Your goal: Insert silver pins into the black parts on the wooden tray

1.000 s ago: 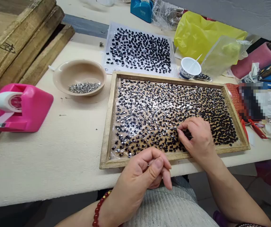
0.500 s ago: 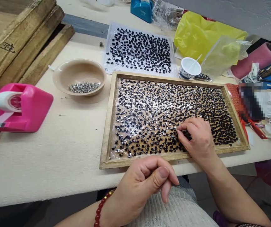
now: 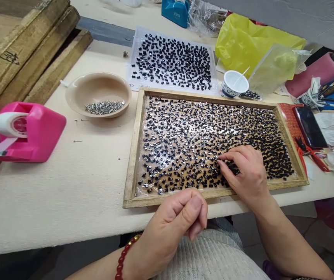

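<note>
Small glossy black pcs w/ shiny light spots [image 3: 213, 134] lie in rows across a shallow rect. tray w/ a worn light-wood frame [image 3: 131, 167], near-centre on the cream-coloured tabletop [image 3: 91, 194]; they look packed tighter toward the right end, & clear film shows under them at left.

Right hand [image 3: 244, 171] is over the near-right part of the tray, thumb & forefinger tips pinched almost together at the pcs, other fingers curled; can't tell if anything's btwn the tips. Left hand [image 3: 181, 217] is just off the tray's near edge, loosely curled w/ thumb against the bent forefinger; palm hidden, so can't tell what, if anything, it has hold of. Dark-red bead bracelet [image 3: 120, 260] on that wrist.

Left of tray: beige oval bowl [image 3: 81, 89] w/ a heap of tiny silvery metal bits [image 3: 105, 107]; farther left, bright-pink tape dispenser [image 3: 46, 132]. Beyond the tray's far edge: white sheet [image 3: 145, 83] w/ more black pcs, plus a white cup w/ dark-blue pattern [image 3: 228, 90] & thin stick in it. Right of tray: black phone [image 3: 311, 126] & red-handled pliers [image 3: 317, 158].
</note>
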A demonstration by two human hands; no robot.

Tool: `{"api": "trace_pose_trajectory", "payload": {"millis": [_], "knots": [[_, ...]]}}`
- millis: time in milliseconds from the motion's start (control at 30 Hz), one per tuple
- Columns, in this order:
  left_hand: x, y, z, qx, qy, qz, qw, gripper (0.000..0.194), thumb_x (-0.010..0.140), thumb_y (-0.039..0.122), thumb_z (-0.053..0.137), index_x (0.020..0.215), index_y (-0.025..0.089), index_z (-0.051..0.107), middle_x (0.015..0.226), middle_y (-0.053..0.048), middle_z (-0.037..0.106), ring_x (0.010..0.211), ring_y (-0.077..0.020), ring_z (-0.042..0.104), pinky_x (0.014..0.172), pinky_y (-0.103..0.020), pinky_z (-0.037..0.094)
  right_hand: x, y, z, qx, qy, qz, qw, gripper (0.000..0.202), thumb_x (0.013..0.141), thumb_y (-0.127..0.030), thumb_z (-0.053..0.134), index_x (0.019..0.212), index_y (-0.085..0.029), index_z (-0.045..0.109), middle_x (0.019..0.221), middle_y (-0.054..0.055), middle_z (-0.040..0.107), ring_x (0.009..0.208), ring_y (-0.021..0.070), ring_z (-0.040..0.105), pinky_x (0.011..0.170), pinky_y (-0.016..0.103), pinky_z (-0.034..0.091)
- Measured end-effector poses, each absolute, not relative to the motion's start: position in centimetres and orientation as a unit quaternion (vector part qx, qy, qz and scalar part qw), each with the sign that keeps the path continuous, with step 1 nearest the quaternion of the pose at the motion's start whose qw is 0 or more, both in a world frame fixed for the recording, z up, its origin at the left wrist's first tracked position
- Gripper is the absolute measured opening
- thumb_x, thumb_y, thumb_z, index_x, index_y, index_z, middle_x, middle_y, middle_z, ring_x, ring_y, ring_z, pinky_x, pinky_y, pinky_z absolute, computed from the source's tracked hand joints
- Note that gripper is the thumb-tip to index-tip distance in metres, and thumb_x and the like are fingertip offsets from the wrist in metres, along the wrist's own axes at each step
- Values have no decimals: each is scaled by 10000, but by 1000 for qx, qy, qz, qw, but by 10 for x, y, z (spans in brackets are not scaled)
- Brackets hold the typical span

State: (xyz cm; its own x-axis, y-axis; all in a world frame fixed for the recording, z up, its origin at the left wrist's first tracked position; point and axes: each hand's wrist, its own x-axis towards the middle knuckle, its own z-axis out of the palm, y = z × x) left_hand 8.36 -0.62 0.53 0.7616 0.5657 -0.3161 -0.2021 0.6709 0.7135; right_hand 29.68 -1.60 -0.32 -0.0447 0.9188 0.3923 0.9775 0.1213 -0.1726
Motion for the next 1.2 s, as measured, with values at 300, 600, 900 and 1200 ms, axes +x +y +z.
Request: {"api": "trace_pose_trajectory", "payload": {"millis": [300,600,900,1200], "knots": [[88,-2,7,361,244,192,879,246,868,348,568,735,145,527,614,35,468,545,-71,402,540,-202,299,267,-51,26,-513,-725,278,367,165,761,-140,608,920,-177,589,826,33,535,787,156,510,686,331,429],[88,-4,6,357,243,160,887,319,854,462,549,789,150,556,619,19,493,541,-88,386,533,-217,284,265,-52,25,-509,-714,267,400,157,740,-74,602,845,-188,577,759,16,524,731,142,501,644,316,427],[86,-5,5,306,269,174,897,226,941,319,423,1039,139,518,657,17,513,519,-73,274,491,-222,195,292,-24,-3,-661,-710,-30,241,61,765,-138,622,758,-193,597,769,21,614,781,170,550,739,344,395],[84,-7,3,287,260,154,909,276,886,404,512,773,153,504,536,-1,572,417,-52,232,432,-208,150,289,-23,-5,-680,-709,-42,184,63,783,-162,609,736,-200,594,759,7,624,783,166,544,738,326,352]]}}
